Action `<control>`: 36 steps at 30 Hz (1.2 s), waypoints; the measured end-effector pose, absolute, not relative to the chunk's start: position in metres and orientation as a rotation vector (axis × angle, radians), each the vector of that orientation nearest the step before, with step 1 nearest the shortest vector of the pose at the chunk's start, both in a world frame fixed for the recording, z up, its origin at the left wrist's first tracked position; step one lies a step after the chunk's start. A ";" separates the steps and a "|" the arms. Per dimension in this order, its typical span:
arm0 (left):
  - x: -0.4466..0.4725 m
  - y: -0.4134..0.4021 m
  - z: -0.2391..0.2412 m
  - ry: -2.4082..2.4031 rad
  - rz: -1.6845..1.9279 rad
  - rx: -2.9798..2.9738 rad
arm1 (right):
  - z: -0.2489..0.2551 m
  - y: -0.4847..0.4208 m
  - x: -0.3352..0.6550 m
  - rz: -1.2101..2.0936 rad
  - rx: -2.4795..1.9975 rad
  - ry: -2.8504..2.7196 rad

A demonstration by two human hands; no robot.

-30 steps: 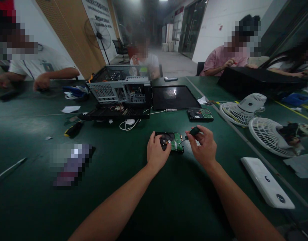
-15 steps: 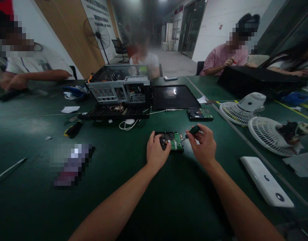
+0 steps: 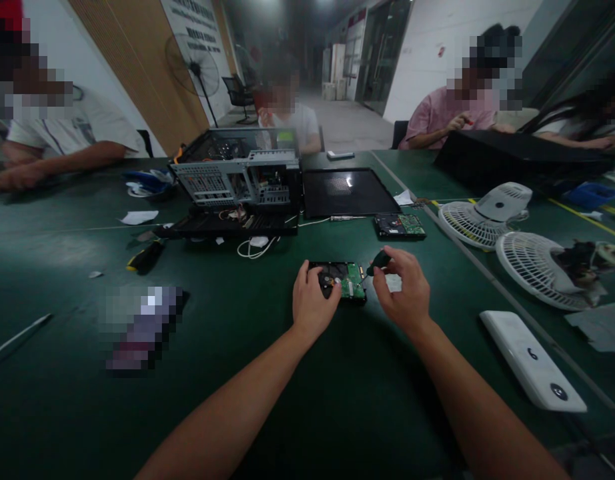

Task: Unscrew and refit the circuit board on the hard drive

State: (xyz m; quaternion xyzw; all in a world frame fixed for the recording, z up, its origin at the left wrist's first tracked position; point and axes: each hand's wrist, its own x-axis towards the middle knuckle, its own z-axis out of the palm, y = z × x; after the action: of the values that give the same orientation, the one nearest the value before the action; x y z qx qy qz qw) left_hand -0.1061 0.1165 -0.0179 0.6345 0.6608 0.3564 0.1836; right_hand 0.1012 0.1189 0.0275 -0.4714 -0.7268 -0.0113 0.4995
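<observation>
A hard drive (image 3: 352, 283) lies on the green table with its circuit board facing up. My left hand (image 3: 312, 293) grips its left end, thumb across the board and fingers along the far edge. In my right hand (image 3: 405, 287) is a dark-handled screwdriver (image 3: 377, 261), held between thumb and fingers. Its shaft slants down to the left, the tip at the right part of the green board. Whether the tip sits in a screw is too small to tell. Beyond my right hand rests a second hard drive (image 3: 400, 227), untouched.
An opened computer case (image 3: 237, 183) stands beyond, beside a black side panel (image 3: 350, 193). At left lie a yellow-and-black tool handle (image 3: 145, 256) and a pixelated phone-like object (image 3: 147, 330). White fan parts (image 3: 532, 270) and a white device (image 3: 532, 360) are at right. Several people sit around the table.
My right fingers have shifted on the screwdriver, whose handle now points more upright and a little left. The left hand and hard drive stay put. The person at left has moved their hands.
</observation>
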 end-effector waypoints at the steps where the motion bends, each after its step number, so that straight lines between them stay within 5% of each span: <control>1: -0.106 0.116 -0.018 1.863 1.005 1.790 | 0.030 0.118 0.101 -0.068 -1.151 -1.759; 36: -0.106 0.114 -0.011 1.859 0.995 1.778 | 0.020 0.124 0.101 -0.154 -1.111 -1.663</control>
State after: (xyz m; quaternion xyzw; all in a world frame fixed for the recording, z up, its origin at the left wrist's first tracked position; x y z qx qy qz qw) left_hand -0.1063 0.1141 -0.0114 0.6328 0.6617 0.3542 0.1904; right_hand 0.1014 0.1236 0.0203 -0.4669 -0.6989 -0.0647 0.5379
